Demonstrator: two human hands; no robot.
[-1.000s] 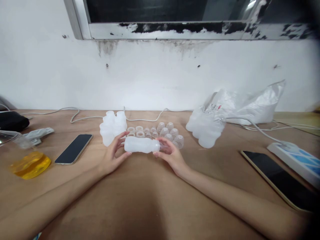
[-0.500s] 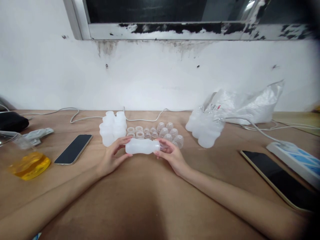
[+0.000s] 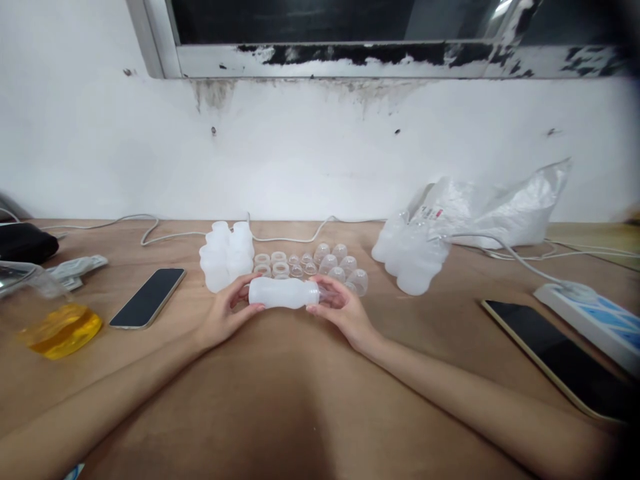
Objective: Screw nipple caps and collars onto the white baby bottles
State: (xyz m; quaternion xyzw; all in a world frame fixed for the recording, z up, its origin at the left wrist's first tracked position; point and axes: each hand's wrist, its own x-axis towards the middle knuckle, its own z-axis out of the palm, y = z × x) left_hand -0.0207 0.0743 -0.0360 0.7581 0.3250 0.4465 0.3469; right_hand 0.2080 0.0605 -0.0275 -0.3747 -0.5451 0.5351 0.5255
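A frosted white baby bottle (image 3: 280, 293) lies sideways between my hands, just above or on the wooden table. My left hand (image 3: 227, 310) is closed around its base end, thumb below and fingers above. At the neck end, my right hand (image 3: 347, 313) grips the threaded mouth, with a clear part showing between the fingers; I cannot make out its kind. Behind the bottle stand several translucent rings (image 3: 279, 259), small clear nipples (image 3: 295, 260) and clear dome caps (image 3: 340, 252). More frosted bottles (image 3: 227, 257) are grouped upright behind my left hand.
Other frosted bottles (image 3: 415, 273) stand right of the caps, before a clear plastic bag (image 3: 510, 207). A phone (image 3: 147, 299) and a pitcher of yellow liquid (image 3: 60, 330) are at left. At right lie another phone (image 3: 550, 357) and a power strip (image 3: 590, 320); a white cable (image 3: 295, 240) runs behind.
The bottle has shifted very slightly left in my hands. Both hands keep their grip, and the other things stay in place.
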